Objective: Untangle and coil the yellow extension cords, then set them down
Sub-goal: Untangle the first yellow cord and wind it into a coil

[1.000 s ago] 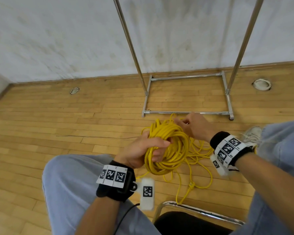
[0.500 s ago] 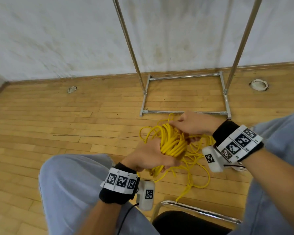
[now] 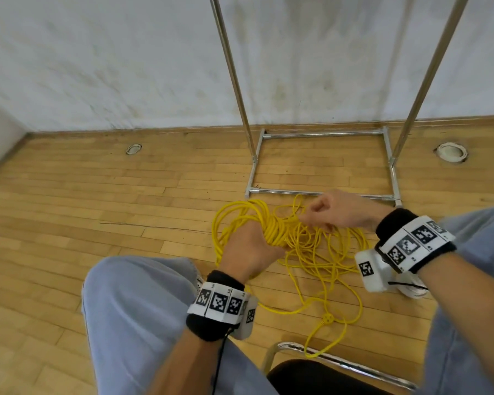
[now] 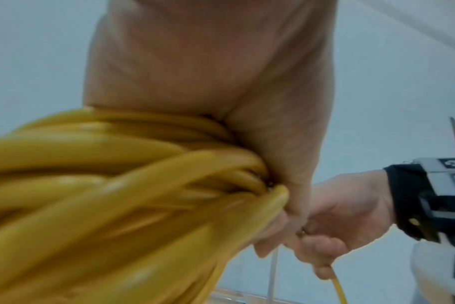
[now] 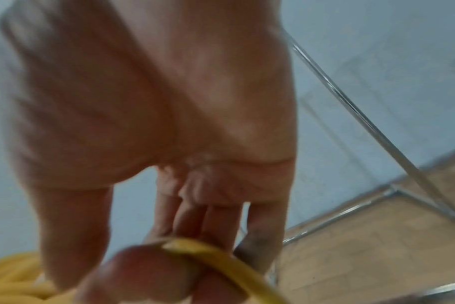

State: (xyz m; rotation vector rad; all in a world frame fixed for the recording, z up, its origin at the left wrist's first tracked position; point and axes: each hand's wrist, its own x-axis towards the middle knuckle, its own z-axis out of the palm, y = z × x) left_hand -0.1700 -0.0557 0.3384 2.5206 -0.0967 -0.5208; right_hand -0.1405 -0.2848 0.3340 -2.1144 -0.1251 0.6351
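My left hand (image 3: 251, 246) grips a thick bundle of yellow cord loops (image 3: 271, 226), held above the wooden floor; the left wrist view shows the coil (image 4: 117, 185) packed against the palm. Just to its right, my right hand (image 3: 334, 212) pinches a single yellow strand (image 5: 221, 261) between thumb and fingers, close to the bundle. Loose tangled cord (image 3: 320, 260) trails from both hands down onto the floor. A yellow plug end (image 3: 327, 318) lies on the floor near the chair.
A chrome clothes rack base (image 3: 322, 163) stands on the floor just beyond the cord, its two poles rising against the white wall. A chair's chrome frame (image 3: 337, 363) and black seat sit below. My knees flank the cord. Two round floor fittings (image 3: 451, 151) lie near the wall.
The coil has dropped lower and spread open, with more loose cord now lying on the floor. My right hand shifted right, drawing one strand away from the bundle.
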